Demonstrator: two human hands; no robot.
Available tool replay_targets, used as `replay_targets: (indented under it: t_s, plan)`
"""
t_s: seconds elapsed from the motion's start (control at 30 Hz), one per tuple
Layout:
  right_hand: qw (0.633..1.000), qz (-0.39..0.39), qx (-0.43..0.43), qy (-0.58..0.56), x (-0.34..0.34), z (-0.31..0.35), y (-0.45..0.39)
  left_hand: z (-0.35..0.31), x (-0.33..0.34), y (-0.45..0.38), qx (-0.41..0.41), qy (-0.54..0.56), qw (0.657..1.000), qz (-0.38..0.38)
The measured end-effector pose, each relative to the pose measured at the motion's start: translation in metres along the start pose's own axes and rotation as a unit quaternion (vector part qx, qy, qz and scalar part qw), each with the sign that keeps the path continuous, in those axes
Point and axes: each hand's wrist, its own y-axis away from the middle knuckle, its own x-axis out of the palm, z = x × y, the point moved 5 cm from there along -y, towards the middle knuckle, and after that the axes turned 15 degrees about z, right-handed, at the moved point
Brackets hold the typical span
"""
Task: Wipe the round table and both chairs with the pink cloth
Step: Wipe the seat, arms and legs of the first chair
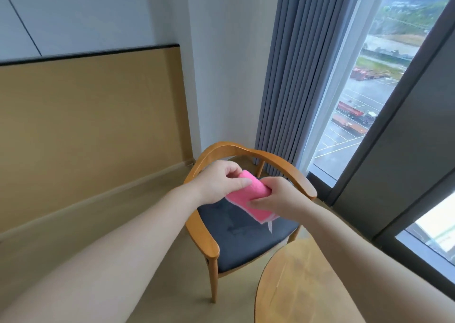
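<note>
Both bare forearms reach out from the bottom of the view, and just under the right one sits the round wooden surface (290, 288), its top showing faint streaks. Beyond it stands a wooden armchair (204, 239) with a dark cushion, and above that cushion the two hands meet on the pink cloth (242, 194). Left hand (219, 178) pinches the cloth's upper folded end between thumb and fingers; right hand (273, 197) has its fingers curled around the lower end, so each grip is closed on the cloth, which is held in the air and touches neither chair nor surface. It looks like the cloth is being folded or turned to a fresh face ahead of a wipe, though that is only a guess. A white tag or inner layer hangs loose from the bottom edge. If the fold is loose when one hand lets go, the cloth could open and trail, or drop onto the cushion. Only one chair is in view; the second cannot be seen. Grey curtains (293, 64) hang beside the window behind.
</note>
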Motion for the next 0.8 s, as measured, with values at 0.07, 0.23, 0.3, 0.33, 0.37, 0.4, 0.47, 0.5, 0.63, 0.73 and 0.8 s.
replay_targets:
  t_s: [0.07,0.23,0.3,0.33,0.37,0.4,0.47,0.5,0.63,0.73,0.8]
  plan:
    - [1.0,-0.001,-0.01,-0.02,-0.006,0.0,-0.012,0.008,-0.012,-0.005,0.004,0.017,1.0,-0.017]
    - [0.998,-0.024,-0.019,-0.062,-0.01,0.003,-0.053,0.046,-0.046,-0.02,0.001,0.04,0.997,-0.062]
    - [0.995,-0.052,-0.015,-0.086,-0.014,0.004,-0.075,0.069,-0.063,-0.027,-0.006,0.048,0.995,-0.083]
    - [0.993,-0.065,-0.01,-0.102,-0.015,0.004,-0.088,0.082,-0.072,-0.031,-0.009,0.053,0.995,-0.09]
    - [0.99,-0.076,-0.005,-0.12,-0.015,0.005,-0.101,0.095,-0.082,-0.035,-0.011,0.059,0.994,-0.093]
    - [0.987,-0.085,0.001,-0.137,-0.014,0.005,-0.115,0.11,-0.091,-0.041,-0.012,0.066,0.993,-0.095]
    - [0.979,-0.102,0.021,-0.177,-0.008,0.004,-0.146,0.144,-0.111,-0.054,-0.017,0.085,0.991,-0.097]
    - [0.973,-0.11,0.034,-0.201,-0.005,0.004,-0.161,0.161,-0.121,-0.061,-0.022,0.093,0.991,-0.096]
    - [0.956,-0.13,0.091,-0.246,0.005,-0.004,-0.224,0.233,-0.152,-0.095,-0.061,0.107,0.987,-0.105]
    - [0.941,-0.157,0.148,-0.26,0.011,-0.024,-0.26,0.295,-0.166,-0.117,-0.13,0.072,0.982,-0.117]
    - [0.929,-0.168,0.185,-0.272,0.02,-0.043,-0.277,0.333,-0.163,-0.125,-0.175,0.016,0.979,-0.105]
